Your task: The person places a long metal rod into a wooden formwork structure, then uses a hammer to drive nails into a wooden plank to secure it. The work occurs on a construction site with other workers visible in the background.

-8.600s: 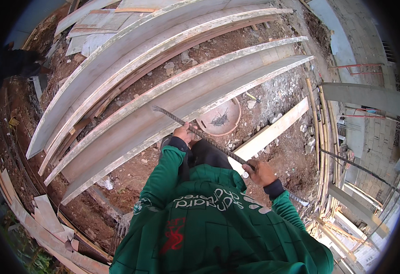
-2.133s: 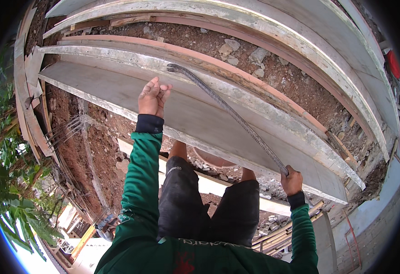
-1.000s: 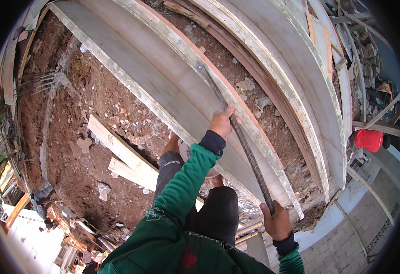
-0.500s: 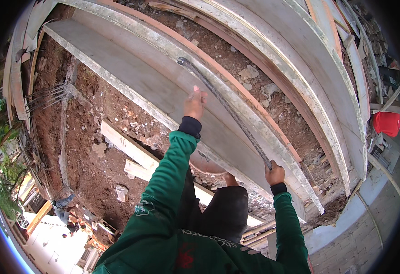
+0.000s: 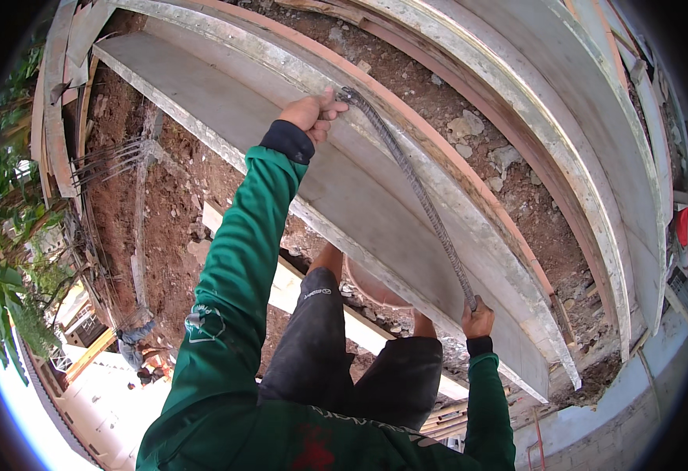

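Note:
A long, dark, ribbed steel bar (image 5: 413, 175) with a claw-like far end slants across a grey concrete beam mould (image 5: 344, 196). My right hand (image 5: 477, 318) is closed around the near end of the bar. My left hand (image 5: 310, 115) reaches out beside the clawed end, its fingers apart and loosely bent. The fingertips come very close to the bar, and whether they touch it I cannot tell. The claw lies by the pale far rim (image 5: 281, 69) of the mould.
More long curved-looking panels (image 5: 501, 102) run parallel on the far side, with reddish rubble soil between. Wooden planks (image 5: 285, 286) lie near my legs. Thin rebar ends (image 5: 108, 161) stick out at the left, by green plants (image 5: 6, 290).
My left hand has moved left and farther out, up to the clawed end of the bar. My right hand keeps its grip. The view has shifted slightly.

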The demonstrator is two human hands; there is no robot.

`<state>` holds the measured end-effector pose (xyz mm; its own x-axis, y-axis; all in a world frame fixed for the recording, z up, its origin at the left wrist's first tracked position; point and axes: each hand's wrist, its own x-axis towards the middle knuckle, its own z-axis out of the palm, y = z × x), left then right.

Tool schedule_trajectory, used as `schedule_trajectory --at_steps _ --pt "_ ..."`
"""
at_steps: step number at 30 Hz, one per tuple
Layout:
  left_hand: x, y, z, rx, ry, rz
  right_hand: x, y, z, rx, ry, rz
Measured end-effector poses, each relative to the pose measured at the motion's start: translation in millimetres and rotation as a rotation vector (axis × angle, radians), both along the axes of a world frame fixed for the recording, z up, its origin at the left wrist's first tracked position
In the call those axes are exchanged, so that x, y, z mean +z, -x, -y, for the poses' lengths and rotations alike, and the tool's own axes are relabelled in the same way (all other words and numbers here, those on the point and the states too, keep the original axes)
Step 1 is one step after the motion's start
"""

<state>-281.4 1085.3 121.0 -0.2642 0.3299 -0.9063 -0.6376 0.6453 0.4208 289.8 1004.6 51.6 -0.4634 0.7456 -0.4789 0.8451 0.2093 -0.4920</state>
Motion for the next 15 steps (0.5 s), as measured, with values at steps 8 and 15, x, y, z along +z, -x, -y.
schedule_trajectory --at_steps 8,15 --pt "-11.0 -10.2 -15.1 -0.013 0.035 -0.082 39.5 -17.7 -11.4 0.083 -0.079 0.077" --pt "-15.2 -23.5 -4.0 -0.07 -0.058 -0.389 55.8 -22.4 -25.3 0.086 -0.046 0.137"
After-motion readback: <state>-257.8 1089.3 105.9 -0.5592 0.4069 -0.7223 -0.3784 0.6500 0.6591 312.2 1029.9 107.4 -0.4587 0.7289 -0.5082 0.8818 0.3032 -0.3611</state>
